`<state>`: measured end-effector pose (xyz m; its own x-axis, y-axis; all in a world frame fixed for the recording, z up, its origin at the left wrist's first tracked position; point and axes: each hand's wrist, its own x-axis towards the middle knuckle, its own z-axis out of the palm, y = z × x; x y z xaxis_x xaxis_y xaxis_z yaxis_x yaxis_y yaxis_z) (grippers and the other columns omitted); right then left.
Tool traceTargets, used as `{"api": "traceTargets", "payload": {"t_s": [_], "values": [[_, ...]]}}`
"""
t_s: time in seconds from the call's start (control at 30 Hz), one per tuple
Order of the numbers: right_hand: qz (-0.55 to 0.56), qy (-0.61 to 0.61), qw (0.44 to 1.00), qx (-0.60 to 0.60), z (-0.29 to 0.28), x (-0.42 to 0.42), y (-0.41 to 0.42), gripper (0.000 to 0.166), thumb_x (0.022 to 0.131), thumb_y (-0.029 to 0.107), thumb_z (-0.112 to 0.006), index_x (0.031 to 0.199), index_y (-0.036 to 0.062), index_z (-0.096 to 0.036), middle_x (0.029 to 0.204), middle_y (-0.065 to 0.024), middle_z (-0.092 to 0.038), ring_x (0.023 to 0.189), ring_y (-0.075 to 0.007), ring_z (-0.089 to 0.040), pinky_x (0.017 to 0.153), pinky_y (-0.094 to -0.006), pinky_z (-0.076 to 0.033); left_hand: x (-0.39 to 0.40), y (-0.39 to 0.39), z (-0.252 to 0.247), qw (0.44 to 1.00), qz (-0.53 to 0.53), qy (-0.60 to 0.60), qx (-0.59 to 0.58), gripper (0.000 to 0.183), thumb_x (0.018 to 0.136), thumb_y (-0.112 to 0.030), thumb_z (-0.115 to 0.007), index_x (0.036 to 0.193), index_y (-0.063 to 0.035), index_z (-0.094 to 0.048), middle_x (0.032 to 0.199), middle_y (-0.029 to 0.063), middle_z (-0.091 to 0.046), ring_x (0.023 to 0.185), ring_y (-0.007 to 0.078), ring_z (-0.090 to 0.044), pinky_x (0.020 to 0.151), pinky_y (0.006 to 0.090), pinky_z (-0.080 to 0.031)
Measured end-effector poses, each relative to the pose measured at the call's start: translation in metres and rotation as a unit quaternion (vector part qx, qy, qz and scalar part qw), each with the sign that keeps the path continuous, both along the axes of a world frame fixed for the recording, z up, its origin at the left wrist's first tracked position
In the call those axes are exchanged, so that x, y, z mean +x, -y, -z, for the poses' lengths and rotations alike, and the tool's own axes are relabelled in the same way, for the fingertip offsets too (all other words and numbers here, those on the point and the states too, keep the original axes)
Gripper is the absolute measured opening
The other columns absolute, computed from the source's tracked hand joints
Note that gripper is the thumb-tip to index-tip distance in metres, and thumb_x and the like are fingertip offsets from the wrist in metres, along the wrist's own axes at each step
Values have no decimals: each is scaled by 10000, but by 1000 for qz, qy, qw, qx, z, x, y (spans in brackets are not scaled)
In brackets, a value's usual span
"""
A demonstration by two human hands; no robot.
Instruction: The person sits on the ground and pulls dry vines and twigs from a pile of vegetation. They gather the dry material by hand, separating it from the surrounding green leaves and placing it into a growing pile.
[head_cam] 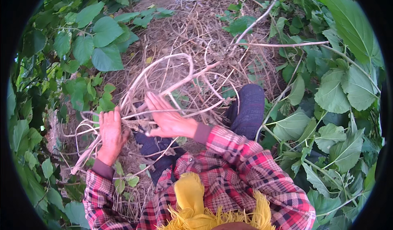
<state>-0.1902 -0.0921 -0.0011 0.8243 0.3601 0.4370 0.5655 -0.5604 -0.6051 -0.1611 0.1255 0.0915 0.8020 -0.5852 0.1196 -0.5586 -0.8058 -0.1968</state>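
My left hand (110,132) is closed over a bundle of dry, pale vine stems (87,153), whose ends stick out to the left and below it. To its right, my right hand (164,116) is stretched flat over the stems, palm down, thumb apart from the fingers; its fingertips are slightly blurred. A long looped stem (159,58) curves up and away from between the hands. Beside it, a thicker bare stem (199,73) runs up to the right. Whether the right palm presses on the stems beneath it is hidden.
Dry stems and litter cover the ground (196,24). Leafy green plants stand at left (107,30) and right (331,92). A bare branch (285,45) crosses at upper right. My dark shoe (250,110) is right of the stems; a yellow fringed scarf (190,196) hangs below.
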Motion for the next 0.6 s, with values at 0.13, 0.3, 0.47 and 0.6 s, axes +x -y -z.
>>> {"api": "traceTargets", "payload": {"t_s": [0.13,0.3,0.47,0.6], "values": [[-97,-132,986,6,-16,-41,64,556,881,288,-589,1302,-48,-449,1359,-258,-436,1254,-363,-450,1057,-405,-366,3,-6,18,998,5,37,-47,821,547,-54,-728,1286,69,-393,987,170,-509,953,362,-491,1050,501,-296],[178,-23,955,235,-81,-62,156,189,903,140,-543,955,-27,-616,807,-84,-632,722,-177,-623,690,-294,-499,-3,-14,30,995,4,46,-91,844,502,-16,-695,1283,80,-393,1003,187,-494,973,374,-470,1050,519,-281],[373,121,795,463,-87,-61,239,277,969,284,-498,1081,32,-523,936,-77,-601,871,-175,-605,796,-332,-516,-2,-10,32,993,-4,42,-111,840,506,-32,-706,1277,85,-396,1013,192,-483,986,380,-464,1046,525,-276],[338,113,801,481,-85,-34,248,497,985,382,-438,1288,-9,-394,1128,-174,-566,1125,-274,-553,982,-394,-444,-1,-13,26,995,0,31,-97,847,504,-34,-724,1278,79,-399,1012,186,-478,984,376,-459,1049,524,-276]]}}
